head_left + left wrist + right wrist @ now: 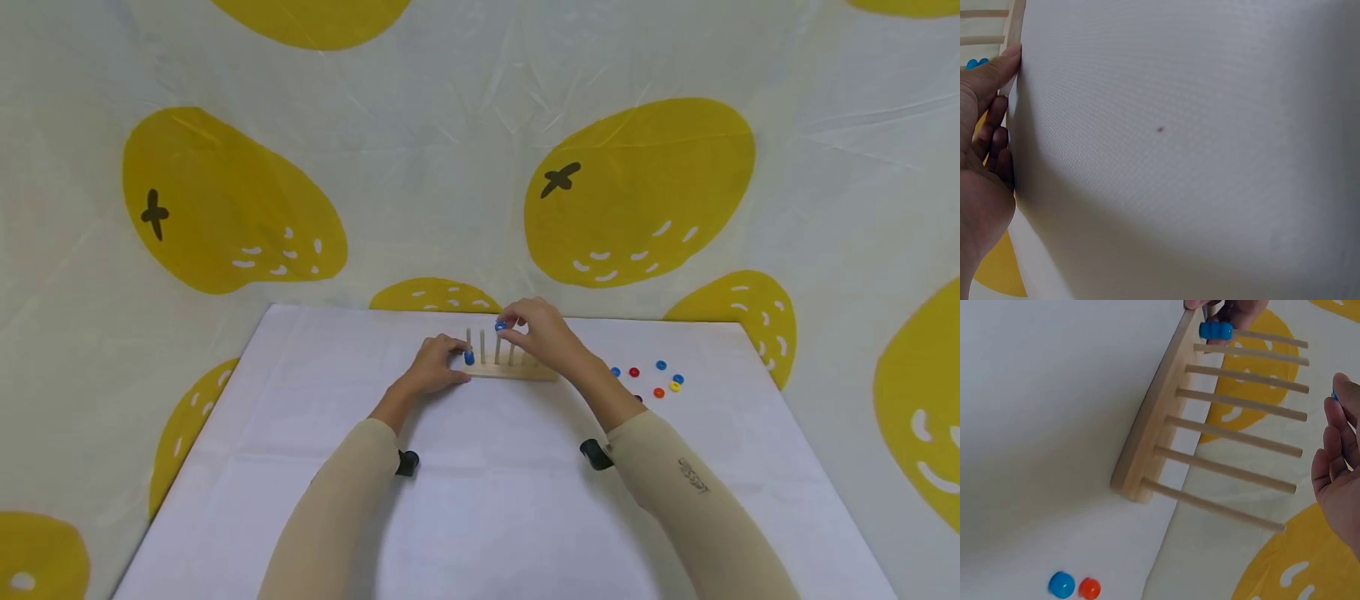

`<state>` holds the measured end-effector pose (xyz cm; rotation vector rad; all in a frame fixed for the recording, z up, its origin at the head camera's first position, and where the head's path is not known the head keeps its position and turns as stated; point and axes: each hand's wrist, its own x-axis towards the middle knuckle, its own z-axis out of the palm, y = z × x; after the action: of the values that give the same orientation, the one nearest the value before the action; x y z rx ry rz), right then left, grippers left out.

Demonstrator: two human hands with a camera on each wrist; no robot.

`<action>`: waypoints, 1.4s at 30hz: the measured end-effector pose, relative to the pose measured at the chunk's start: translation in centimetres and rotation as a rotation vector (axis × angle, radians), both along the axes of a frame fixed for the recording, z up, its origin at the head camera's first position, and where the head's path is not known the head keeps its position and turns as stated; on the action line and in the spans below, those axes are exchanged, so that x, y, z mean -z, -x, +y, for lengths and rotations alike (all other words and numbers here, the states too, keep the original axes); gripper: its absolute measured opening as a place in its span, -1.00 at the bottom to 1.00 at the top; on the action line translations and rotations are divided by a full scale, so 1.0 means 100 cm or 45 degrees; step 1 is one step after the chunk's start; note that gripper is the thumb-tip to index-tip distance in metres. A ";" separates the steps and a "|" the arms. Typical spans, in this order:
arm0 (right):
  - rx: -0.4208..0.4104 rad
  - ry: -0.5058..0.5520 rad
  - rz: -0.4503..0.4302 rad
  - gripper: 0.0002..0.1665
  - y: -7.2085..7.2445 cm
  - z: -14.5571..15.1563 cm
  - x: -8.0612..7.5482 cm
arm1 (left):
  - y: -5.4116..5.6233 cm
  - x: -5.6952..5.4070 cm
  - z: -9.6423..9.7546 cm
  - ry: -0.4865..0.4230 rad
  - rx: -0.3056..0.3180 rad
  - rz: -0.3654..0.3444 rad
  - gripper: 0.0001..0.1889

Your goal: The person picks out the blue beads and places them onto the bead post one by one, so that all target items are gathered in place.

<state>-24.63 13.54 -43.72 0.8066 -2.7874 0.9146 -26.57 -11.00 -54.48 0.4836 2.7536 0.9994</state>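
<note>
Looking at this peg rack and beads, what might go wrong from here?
The blue bead pinched in the right grip could slip and roll away. The bare pegs are thin, so the bead may miss. The right forearm lies close to loose beads and might knock some.

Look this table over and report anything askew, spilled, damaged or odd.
Only a small dark speck, in the left wrist view, stands out against the white tabletop; I cannot tell whether it is a stain or a crumb. The wooden peg rack shows no visible damage, and the loose beads don't look spilled.
</note>
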 end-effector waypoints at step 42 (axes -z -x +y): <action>-0.069 -0.083 -0.063 -0.77 0.019 -0.050 0.011 | 0.001 -0.001 0.000 0.001 0.005 0.019 -0.42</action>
<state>-26.54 8.51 -44.77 0.8848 -2.8651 0.8678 -26.65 -10.96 -54.40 0.4983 2.7651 0.9975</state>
